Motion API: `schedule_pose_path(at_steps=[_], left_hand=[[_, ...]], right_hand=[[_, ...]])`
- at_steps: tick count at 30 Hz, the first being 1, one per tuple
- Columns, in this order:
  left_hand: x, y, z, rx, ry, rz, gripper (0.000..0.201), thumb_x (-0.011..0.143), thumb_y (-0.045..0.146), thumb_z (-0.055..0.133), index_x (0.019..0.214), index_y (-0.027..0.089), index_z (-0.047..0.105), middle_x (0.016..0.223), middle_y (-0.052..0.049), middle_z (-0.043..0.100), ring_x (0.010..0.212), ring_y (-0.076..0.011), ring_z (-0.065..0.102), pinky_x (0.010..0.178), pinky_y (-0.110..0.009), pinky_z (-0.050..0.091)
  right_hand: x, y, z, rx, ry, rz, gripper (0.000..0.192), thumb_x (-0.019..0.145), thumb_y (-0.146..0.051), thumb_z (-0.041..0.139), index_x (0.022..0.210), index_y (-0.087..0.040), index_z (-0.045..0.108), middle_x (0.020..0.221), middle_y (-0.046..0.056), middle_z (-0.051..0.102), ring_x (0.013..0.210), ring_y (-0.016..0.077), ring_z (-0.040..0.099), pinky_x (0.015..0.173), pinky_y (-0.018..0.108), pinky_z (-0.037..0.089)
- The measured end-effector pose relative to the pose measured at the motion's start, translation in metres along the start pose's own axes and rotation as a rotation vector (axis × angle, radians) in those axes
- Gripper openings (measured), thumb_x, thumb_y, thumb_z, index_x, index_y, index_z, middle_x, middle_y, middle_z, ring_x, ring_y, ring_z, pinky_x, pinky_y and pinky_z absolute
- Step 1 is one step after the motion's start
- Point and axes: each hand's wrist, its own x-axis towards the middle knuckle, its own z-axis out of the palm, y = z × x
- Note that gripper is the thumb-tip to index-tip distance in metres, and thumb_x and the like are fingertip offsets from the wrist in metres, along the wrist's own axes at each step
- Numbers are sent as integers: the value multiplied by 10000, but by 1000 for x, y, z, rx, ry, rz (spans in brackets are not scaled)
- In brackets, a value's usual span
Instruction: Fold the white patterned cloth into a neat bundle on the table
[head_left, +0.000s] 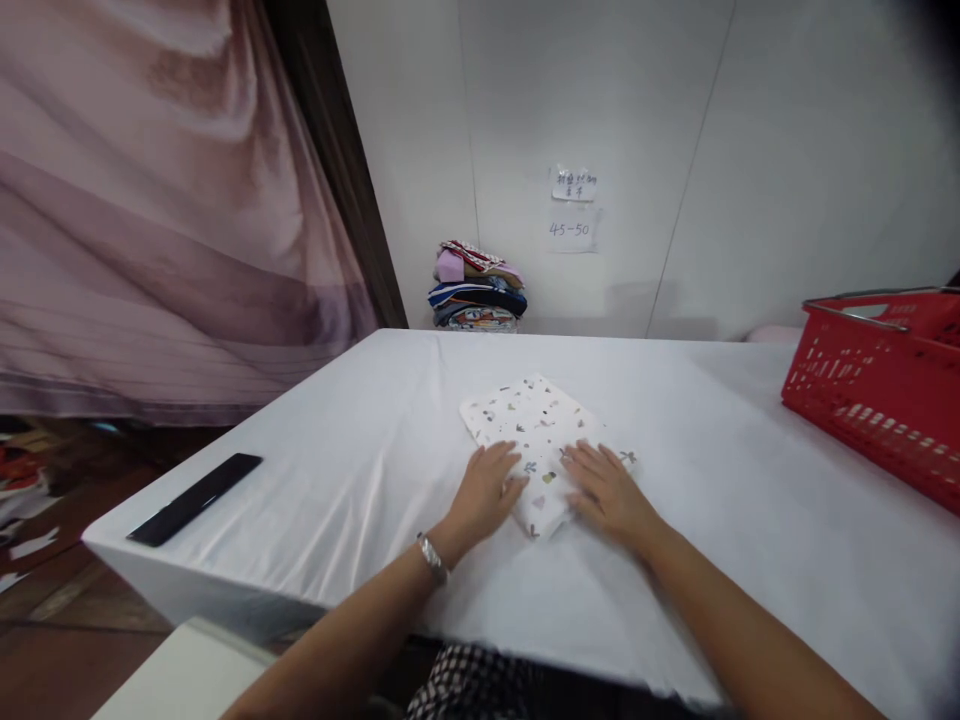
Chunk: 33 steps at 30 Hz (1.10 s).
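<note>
A white cloth (540, 425) with small scattered prints lies folded flat on the white-covered table (360, 440), one corner toward me. Whether it is a garment cannot be made out. My left hand (487, 488) rests on its left edge, fingers stretched out, with a silver bracelet on the wrist. On the right side of the cloth lies my right hand (607, 490), palm down and fingers spread. Neither hand grips anything. The part of the cloth beneath my fingers is hidden.
A red plastic basket (877, 390) stands at the right of the table. Near the left edge lies a flat black object (196, 498). Folded fabrics (480, 288) are stacked beyond the far edge by the wall. A pink curtain (150, 220) hangs at left.
</note>
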Motion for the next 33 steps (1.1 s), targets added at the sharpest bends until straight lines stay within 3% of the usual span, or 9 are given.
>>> schedule_pose_path(at_steps=[3, 6, 9, 16, 23, 28, 33], left_hand=[[39, -30, 5, 84, -10, -126, 458, 894, 404, 436, 1272, 150, 488, 1423, -129, 401, 1335, -251, 323, 1095, -468, 254], [71, -55, 14, 155, -52, -268, 556, 883, 472, 421, 1331, 143, 418, 1480, -140, 294, 1382, -283, 209, 1110, -515, 165], [86, -70, 24, 144, -124, -389, 618, 882, 546, 349, 1355, 149, 382, 1501, -131, 244, 1396, -280, 163, 1108, -520, 145], [94, -76, 23, 160, -178, -398, 626, 867, 568, 341, 1353, 177, 388, 1502, -119, 247, 1396, -277, 166, 1101, -543, 120], [101, -80, 36, 196, -100, -341, 680, 878, 570, 294, 1375, 110, 361, 1485, -151, 274, 1387, -280, 191, 1116, -511, 108], [96, -81, 44, 207, -72, -335, 695, 884, 568, 278, 1386, 92, 346, 1483, -152, 280, 1385, -281, 197, 1120, -511, 110], [95, -79, 42, 205, -59, -343, 665, 882, 563, 295, 1377, 124, 366, 1481, -142, 288, 1385, -274, 204, 1121, -504, 113]], right_hand=[[2, -18, 7, 55, -147, -85, 579, 877, -553, 422, 1364, -240, 427, 1430, 75, 402, 1342, 269, 304, 1097, 491, 202], [2, -25, 10, 70, -174, -70, 617, 861, -581, 436, 1383, -254, 399, 1440, 76, 383, 1338, 284, 308, 1104, 508, 177], [1, -25, 9, 77, -179, -63, 648, 853, -588, 446, 1407, -264, 354, 1455, 69, 355, 1343, 285, 297, 1109, 502, 171], [1, -21, 9, 100, -217, -52, 648, 855, -577, 454, 1421, -292, 317, 1471, 50, 325, 1360, 280, 264, 1116, 490, 157], [5, -22, -3, 202, -328, 41, 543, 910, -527, 364, 1405, -303, 351, 1474, 38, 317, 1376, 263, 228, 1113, 508, 160], [47, -14, -15, 146, -243, 98, 519, 928, -501, 322, 1396, -283, 371, 1490, 34, 289, 1394, 243, 169, 1122, 492, 152], [105, 35, 1, -42, -157, 178, 603, 910, -548, 309, 1406, -208, 353, 1505, 84, 247, 1404, 258, 111, 1119, 491, 129]])
